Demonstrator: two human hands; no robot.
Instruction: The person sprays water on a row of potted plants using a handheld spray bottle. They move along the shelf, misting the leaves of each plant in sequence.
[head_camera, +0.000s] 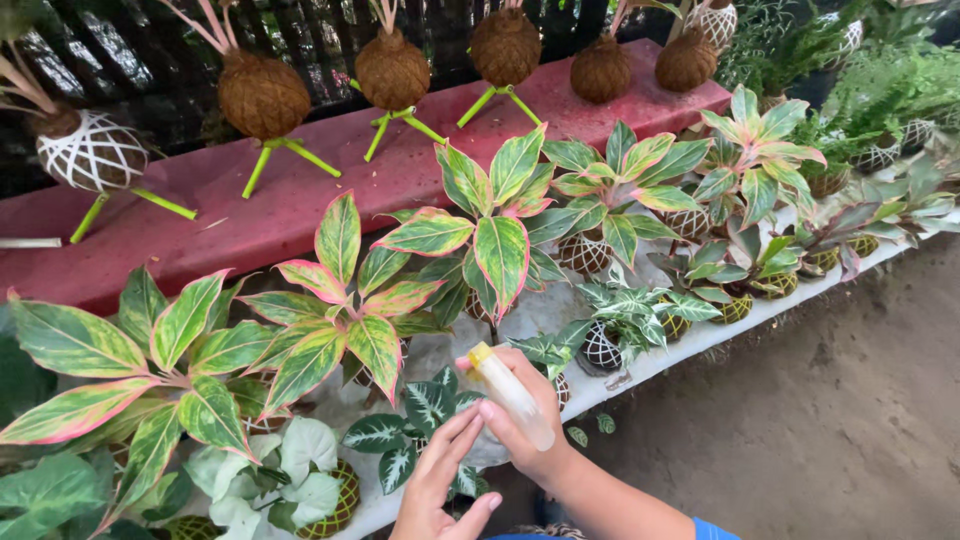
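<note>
A clear spray bottle (510, 393) has a yellow nozzle, the leaves (340, 300) are green edged pink, and the moss balls (263, 95) are brown on a red shelf (300, 200).

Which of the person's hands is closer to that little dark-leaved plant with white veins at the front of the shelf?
Left. The left hand hovers right over the white-veined plant, fingers touching its leaves. The right hand sits beside it, gripping a spray bottle.

The left hand (435, 490) ran off the bottom edge at the wrist. The right hand (520, 415) covered the lower part of the spray bottle (505, 390), so its base was hidden. Left of the hands, leaves concealed most of the netted moss ball (335, 500).
</note>
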